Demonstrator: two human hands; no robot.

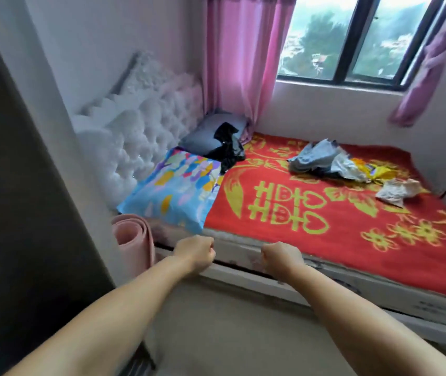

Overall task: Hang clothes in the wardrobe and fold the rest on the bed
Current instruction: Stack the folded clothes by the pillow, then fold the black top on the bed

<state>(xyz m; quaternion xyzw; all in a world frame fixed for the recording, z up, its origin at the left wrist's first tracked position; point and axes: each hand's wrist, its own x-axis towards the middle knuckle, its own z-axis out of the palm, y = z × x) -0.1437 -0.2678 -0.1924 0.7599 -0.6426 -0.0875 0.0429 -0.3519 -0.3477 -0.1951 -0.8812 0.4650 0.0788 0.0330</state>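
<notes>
With both arms stretched toward the near edge of the bed [243, 246], the left hand [196, 252] and right hand [281, 257] are curled into loose fists holding nothing, apparently just arriving before any garment is picked. Left to right: a rolled pink mat [133, 244] beside the bed, a blue patterned pillow [173, 191], a black garment [228, 146] draped over a grey pillow [202, 135], then a loose heap of clothes [333, 162] far right, well apart from both hands. No wardrobe or container shows.

Both arms reach out low in frame, left hand [196, 253] and right hand [281, 258] curled into empty fists before the bed [243, 251]; clothes pile [333, 164] at right, black garment [228, 146] centre
</notes>
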